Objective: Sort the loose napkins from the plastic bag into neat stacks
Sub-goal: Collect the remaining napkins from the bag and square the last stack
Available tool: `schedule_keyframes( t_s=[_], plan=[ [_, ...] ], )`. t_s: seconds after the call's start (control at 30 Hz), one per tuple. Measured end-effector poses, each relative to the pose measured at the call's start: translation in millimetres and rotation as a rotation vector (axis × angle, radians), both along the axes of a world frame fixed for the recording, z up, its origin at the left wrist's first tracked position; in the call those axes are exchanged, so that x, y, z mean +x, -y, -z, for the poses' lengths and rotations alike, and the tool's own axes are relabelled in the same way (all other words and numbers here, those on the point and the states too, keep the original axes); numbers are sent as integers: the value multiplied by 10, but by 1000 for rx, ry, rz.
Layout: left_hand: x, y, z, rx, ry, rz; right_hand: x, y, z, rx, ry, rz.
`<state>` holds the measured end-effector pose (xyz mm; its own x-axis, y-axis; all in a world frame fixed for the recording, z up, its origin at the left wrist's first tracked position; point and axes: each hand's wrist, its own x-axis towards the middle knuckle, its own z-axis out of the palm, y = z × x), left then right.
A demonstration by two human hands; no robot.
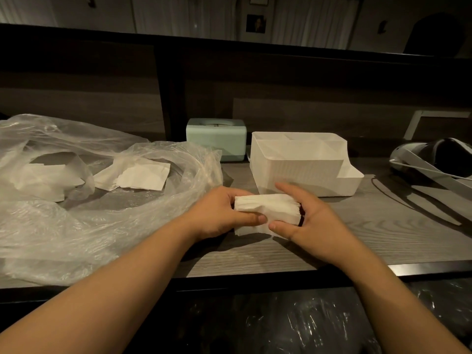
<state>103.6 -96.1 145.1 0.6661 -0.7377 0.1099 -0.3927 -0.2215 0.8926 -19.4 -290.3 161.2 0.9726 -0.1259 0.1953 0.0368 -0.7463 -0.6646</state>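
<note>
- Head view looks down on a grey wood-grain table [370,233]; its dark front edge runs across at 6 o'clock, just past the wrists.
- At centre, a stack of white napkins [265,213] is held between both hands, apparently just above the table.
- Left hand [219,213] grips the stack's 9 o'clock end, fingers curled round the far side and thumb laid across the near face.
- Right hand [309,221] grips the 3 o'clock end, fingers curled over the far top edge, thumb pressing the near lower edge; the two thumb tips nearly meet.
- Clear plastic bag [76,226] sprawls from 8 to 10 o'clock, its crumpled rim reaching just beside the left wrist.
- Loose napkins [143,176] lie scattered inside the bag's open mouth at 10 o'clock; more sit under the film further left.
- White compartment organizer [304,169] stands at 1 o'clock, its near wall just behind the right fingertips.
- Mint-green box [217,137] sits at 12 o'clock against the dark back panel, beside the organizer.
- Headset with white straps [434,159] lies at 2 o'clock, well apart from the hands.
- Bare tabletop lies from 3 to 5 o'clock, between the right hand, the straps and the front edge.
</note>
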Motion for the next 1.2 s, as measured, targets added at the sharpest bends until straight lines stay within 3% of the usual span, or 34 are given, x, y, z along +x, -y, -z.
schedule_keyframes(
  t_s=[0.23,0.4,0.63,0.97,1.2],
  plan=[
    [-28,15,-53,28,-8,-13,30,87,128,192,-15,36],
    [-37,18,-33,-29,-11,-40,-3,74,281,-171,-20,167],
    [-33,24,-26,-56,-33,-4,28,39,299,-232,-137,102],
    [-23,-4,-43,-4,-41,-1,-11,40,51,401,-112,-19],
    [-47,5,-53,-31,-78,-4,11,26,130,453,25,-23]
  ],
)
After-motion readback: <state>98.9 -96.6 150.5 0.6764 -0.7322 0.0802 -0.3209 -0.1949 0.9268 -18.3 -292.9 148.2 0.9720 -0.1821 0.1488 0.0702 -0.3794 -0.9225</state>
